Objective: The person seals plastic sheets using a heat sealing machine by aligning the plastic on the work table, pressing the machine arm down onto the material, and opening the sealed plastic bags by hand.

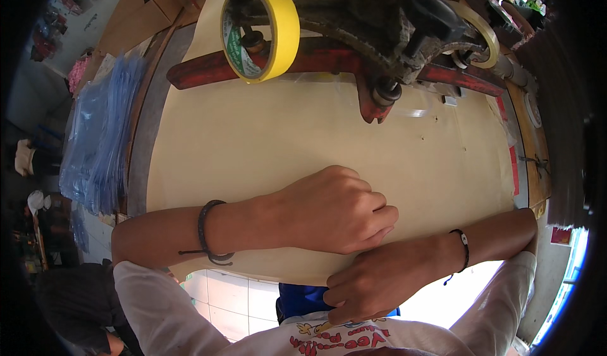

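Note:
My left hand (338, 210) rests in a loose fist, knuckles up, on a tan paper sheet (253, 141) that covers the worktable. That forearm lies across the sheet's near side. Just below it, my right hand (376, 280) curls over the table's near edge, close to my shirt. The two hands lie next to each other, and no object shows in either one. Both palms are hidden. Beyond them stands a dark metal machine with a red bar (310, 55), carrying a yellow tape roll (284, 33) on its left and a clear tape roll (488, 40) on its right.
A stack of clear bluish plastic sleeves (104, 135) hangs along the table's left edge. Behind it sits a cardboard box (139, 18). A dark-clothed person (79, 305) is at lower left. Something blue (300, 302) shows below the table, over white floor tiles (227, 296).

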